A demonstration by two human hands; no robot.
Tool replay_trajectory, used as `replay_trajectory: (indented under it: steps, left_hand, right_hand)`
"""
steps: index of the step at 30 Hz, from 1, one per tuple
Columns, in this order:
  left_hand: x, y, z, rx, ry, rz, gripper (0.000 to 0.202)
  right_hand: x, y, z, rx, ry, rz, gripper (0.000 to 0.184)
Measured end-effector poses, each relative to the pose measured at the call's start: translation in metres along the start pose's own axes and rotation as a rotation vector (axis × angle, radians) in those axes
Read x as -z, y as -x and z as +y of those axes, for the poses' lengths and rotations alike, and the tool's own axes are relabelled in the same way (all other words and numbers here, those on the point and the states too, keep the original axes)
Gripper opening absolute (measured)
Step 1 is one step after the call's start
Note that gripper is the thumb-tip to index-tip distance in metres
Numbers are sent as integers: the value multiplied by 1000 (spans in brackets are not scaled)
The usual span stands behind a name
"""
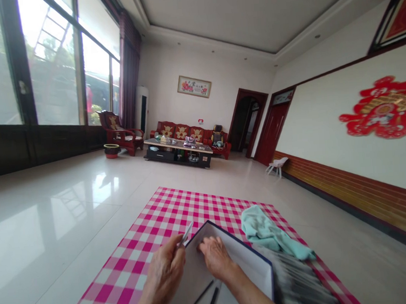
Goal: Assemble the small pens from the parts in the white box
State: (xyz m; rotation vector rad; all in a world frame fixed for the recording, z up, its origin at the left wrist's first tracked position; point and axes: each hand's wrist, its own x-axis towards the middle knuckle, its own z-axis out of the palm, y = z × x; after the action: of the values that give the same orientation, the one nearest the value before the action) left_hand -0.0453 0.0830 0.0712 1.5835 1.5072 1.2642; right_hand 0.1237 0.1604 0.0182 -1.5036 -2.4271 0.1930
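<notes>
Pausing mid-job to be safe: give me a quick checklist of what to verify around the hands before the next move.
1. Left hand grip on the slim silver strip: ok, pinched in the fingers.
2. Right hand on the white navy-edged board: ok, resting palm down.
3. Two thin black sticks: ok, lying on the board, apart from both hands.
4. Pale teal cloth on the pink-and-white checked mat: ok, beside the board.
5. Grey ridged stack: cannot tell, too blurred to identify.

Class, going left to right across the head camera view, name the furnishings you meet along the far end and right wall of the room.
Red-cushioned wooden armchair, coffee table, dark red door, red paper wall decoration
</notes>
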Motion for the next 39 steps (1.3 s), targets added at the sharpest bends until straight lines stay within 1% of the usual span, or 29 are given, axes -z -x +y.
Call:
replay_trajectory:
  steps: [2,4,7,9,11,14,15,16,18,22,25,28,31,34,37,39]
  left_hand:
    - [0,0,0,-6,-17,2,34]
    - [0,0,1,-21,-44,-3,39]
    - [-1,0,2,-32,-92,-13,43]
    - [-1,2,5,-39,-111,-37,43]
    - [-3,4,8,-61,-125,-71,42]
    - [-7,9,12,-105,-127,-138,41]
    - [-8,10,13,-118,-123,-163,40]
    - [-10,11,13,-134,-119,-189,39]
    - [-12,12,13,-168,-115,-234,36]
    - [-16,15,12,-233,-155,-278,34]
    - [-17,18,11,-227,-203,-286,35]
    - [-17,19,13,-226,-219,-286,37]
    - [-18,18,14,-255,-225,-295,36]
    - [-19,17,14,-266,-209,-316,37]
    - [-20,17,13,-271,-190,-337,39]
    - [-20,17,12,-256,-192,-330,38]
  right_hand:
    - [-4,-3,-2,-7,-7,-3,25]
    - [-1,-4,-1,-16,-53,23,22]
    - [15,-1,1,-39,-183,100,16]
    - [28,7,-1,-64,-281,156,20]
    - [38,22,-5,-136,-537,225,28]
    - [43,48,-13,-313,-1241,342,32]
    - [43,55,-15,-357,-1441,375,33]
    - [41,61,-17,-383,-1578,399,34]
    - [39,69,-19,-405,-1736,430,34]
    - [40,71,-21,-395,-1871,453,29]
    - [42,69,-25,-404,-1976,463,29]
    - [42,69,-27,-388,-2023,434,27]
    - [40,69,-28,-365,-2022,426,24]
    - [38,70,-28,-369,-1995,419,24]
    - [36,70,-29,-396,-1930,411,27]
    - [35,70,-30,-402,-1857,403,28]
